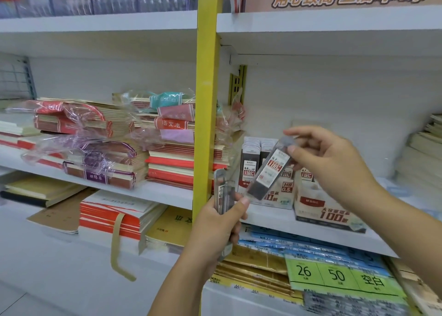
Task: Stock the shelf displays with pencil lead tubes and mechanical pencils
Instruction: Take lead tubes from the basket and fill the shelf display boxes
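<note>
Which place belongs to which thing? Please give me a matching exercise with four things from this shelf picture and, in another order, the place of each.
Things
1. lead tube with red label
2. bundle of clear tubes
3. display box marked 100
4. green price card

Places
A. below the white shelf, on blue paper packs
B. pinched at its top by the right hand
C. gripped in the left hand
D. standing on the white shelf, right of the yellow post

Pairs: 1-B, 2-C, 3-D, 4-A
</note>
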The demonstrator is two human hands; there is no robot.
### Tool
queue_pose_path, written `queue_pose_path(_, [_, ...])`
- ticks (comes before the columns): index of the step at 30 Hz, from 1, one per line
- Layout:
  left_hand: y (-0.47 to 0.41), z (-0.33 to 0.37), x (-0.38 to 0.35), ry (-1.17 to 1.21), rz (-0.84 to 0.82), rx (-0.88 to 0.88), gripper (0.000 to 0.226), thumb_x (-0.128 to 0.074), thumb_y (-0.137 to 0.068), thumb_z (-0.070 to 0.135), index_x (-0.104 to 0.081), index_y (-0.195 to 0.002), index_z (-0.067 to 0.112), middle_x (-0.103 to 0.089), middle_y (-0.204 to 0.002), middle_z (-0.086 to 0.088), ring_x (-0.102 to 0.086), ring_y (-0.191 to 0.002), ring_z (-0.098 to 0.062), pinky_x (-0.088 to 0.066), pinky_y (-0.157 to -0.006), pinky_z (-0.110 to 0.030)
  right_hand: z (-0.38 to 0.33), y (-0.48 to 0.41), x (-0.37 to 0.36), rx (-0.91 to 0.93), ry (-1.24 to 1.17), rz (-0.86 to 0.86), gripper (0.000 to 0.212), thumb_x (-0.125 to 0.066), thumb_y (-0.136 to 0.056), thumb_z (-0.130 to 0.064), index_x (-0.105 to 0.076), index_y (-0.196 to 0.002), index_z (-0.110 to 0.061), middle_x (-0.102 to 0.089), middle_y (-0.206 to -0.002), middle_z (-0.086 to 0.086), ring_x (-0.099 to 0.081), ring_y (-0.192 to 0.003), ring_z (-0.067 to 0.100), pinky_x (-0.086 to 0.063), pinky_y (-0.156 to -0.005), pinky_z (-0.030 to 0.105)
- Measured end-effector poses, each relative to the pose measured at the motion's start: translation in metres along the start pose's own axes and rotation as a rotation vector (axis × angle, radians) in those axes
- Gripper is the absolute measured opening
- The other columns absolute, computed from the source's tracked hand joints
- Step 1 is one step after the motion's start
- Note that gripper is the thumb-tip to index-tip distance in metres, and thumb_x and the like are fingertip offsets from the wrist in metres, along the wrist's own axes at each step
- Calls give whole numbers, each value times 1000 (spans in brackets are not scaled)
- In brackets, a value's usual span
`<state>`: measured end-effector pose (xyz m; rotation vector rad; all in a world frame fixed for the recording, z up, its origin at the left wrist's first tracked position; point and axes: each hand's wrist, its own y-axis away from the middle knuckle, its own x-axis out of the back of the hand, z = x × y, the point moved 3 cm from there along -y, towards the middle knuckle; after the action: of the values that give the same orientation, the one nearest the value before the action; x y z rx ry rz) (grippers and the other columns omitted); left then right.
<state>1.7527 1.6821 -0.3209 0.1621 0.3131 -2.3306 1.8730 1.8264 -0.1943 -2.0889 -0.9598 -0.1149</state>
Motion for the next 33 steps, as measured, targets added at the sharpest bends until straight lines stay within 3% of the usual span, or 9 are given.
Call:
queue_pose_path(4, [-5,-3,4,46,-37,5,7,-71,-91,33,-70,-87,38,-51,-62,3,-48,-56,-9,-46,-55,-24,-6,-17,29,121,70,144,30,-61,-93,-11,-62,-101,-40,-70,-90,-3,-69,-84,14,-58,-71,23])
queue_pose_path(6, [-8,-4,1,80,-83,10,15,-69,-88,27,-69,-93,40,-53,-66,2,-51,-60,-12,-46,-63,-32,-7,-24,51,152,125,207,32,-59,-93,-8,-62,-97,-41,-69,-90,-7,-67,-84,21,-58,-72,25])
queue_pose_path(8, [-10,-4,-4,114,-120,19,25,-66,-81,23,-69,-98,40,-56,-71,2,-55,-64,-13,-46,-68,-35,-2,-30,70,143,200,233,35,-58,-93,-8,-62,-93,-42,-68,-91,-11,-66,-85,24,-57,-79,38])
queue_pose_path(10, [-13,-6,-12,122,-133,20,23,-66,-87,23,-69,-105,39,-61,-74,2,-59,-67,-12,-49,-71,-34,8,-33,81,115,304,223,35,-59,-92,-9,-62,-91,-44,-68,-90,-10,-65,-82,21,-55,-83,42])
queue_pose_path(14, [-17,-9,-25,79,-131,20,15,-64,-98,29,-76,-104,34,-75,-86,-1,-70,-75,-17,-57,-73,-34,33,-33,81,41,302,128,33,-63,-91,-7,-60,-93,-40,-70,-93,-2,-67,-76,6,-55,-77,20])
queue_pose_path(17, [-17,-11,-34,78,-181,-32,16,-69,-88,42,-77,-101,40,-78,-107,-2,-75,-94,-19,-59,-86,-37,46,-31,75,-5,333,92,28,-67,-88,-13,-60,-91,-39,-69,-92,-12,-68,-81,4,-55,-74,17])
queue_pose_path(23, [-19,-13,-44,139,-238,-45,39,-59,-88,36,-67,-122,19,-75,-118,-1,-73,-107,-22,-61,-82,-30,58,-35,57,82,741,-41,13,-69,-86,-27,-68,-97,-32,-54,-94,-13,-54,-80,2,-41,-69,18])
queue_pose_path(28, [-14,-11,-47,187,-263,-14,24,-61,-89,31,-77,-107,29,-75,-119,-4,-72,-109,-25,-61,-83,-34,59,-30,53,68,854,3,24,-63,-91,-30,-70,-114,-26,-50,-98,-6,-47,-87,9,-36,-77,25])
queue_pose_path(33, [-6,-8,-51,197,-301,-4,34,-63,-92,31,-68,-124,18,-74,-121,-8,-71,-111,-28,-61,-82,-34,32,9,40,134,612,146,22,-58,-92,-28,-69,-112,-28,-52,-88,-21,-51,-81,-7,-35,-71,4])
